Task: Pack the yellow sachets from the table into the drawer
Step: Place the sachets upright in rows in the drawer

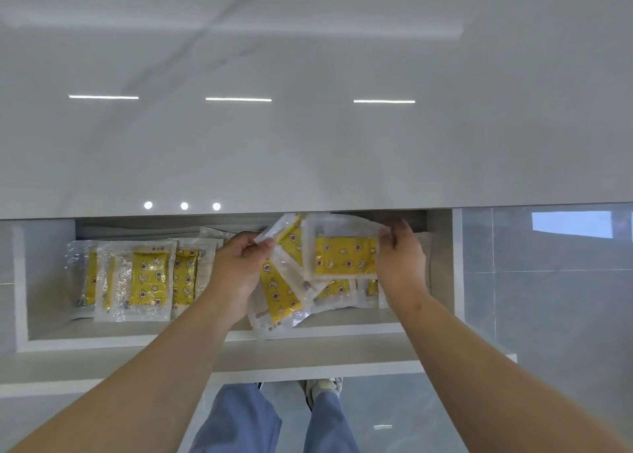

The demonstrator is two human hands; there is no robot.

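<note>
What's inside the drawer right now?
Yellow sachets: overlapping row at left, loose pile at right. Left hand and right hand each pinch one above it. Drawer rear hidden under the tabletop.

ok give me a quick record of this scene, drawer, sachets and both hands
drawer: open, below the white tabletop
sachet row: lined up in drawer's left part
loose sachets: piled in its right part
left hand: pinches tilted sachet by a corner
right hand: holds second sachet by its right edge, above the pile

drawer (308, 346) under table (308, 144) front edge. sachet row (147, 274) in drawer left half, loose pile (337, 290) right half. held sachets (342, 257) above pile, between left hand (236, 264) and right hand (400, 257).
</note>
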